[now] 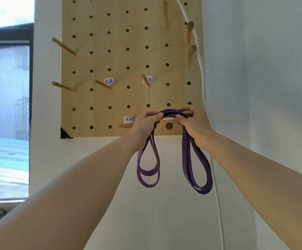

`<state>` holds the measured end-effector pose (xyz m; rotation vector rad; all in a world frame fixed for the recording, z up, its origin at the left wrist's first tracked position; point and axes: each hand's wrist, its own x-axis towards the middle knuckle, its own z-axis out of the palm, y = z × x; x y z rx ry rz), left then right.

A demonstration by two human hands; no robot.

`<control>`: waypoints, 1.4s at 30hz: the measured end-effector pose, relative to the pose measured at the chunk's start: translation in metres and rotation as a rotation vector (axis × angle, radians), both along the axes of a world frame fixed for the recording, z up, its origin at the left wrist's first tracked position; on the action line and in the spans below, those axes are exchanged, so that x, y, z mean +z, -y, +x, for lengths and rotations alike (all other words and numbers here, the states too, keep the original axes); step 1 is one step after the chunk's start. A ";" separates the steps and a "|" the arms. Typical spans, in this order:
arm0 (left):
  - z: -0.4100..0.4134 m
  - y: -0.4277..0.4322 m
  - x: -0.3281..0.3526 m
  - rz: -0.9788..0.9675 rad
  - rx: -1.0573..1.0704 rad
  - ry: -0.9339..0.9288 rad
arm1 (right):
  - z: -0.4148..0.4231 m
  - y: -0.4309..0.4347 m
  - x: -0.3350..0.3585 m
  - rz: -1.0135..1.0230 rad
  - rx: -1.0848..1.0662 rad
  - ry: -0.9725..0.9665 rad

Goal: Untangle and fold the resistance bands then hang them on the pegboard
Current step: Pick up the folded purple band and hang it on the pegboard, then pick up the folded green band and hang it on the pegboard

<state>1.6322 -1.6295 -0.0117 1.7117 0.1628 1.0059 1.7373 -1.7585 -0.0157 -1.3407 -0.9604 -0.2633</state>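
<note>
A window [5,105] fills the far left, well away from the fingers. A wooden pegboard [119,60] on a pale wall rises above and behind both hands and carries several wooden pegs and small handwritten labels. One label [128,119] sits just left of the left hand's knuckles, above a short peg [124,125].

The left hand [144,123] is raised to the board's bottom row, its fingers curled tight around a folded purple resistance band [170,112]. Two of the band's loops [148,174] hang below that fist. Between the two hands the band arches in a short hump, held close in front of the board. Directly beneath the hump, between the two sets of fingertips, a round peg end [169,125] faces the camera; whether the band touches it cannot be told.

The right hand [193,121] pinches the band's other side, thumb under and fingers curled over the top. Longer loops [197,168] hang below its wrist. A white cable [200,69] runs down the board's right edge, passing behind the right hand.
</note>
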 end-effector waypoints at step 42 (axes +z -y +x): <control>-0.198 0.017 -0.621 -0.127 0.037 -0.942 | -0.096 -0.013 -0.600 -1.326 0.336 -0.186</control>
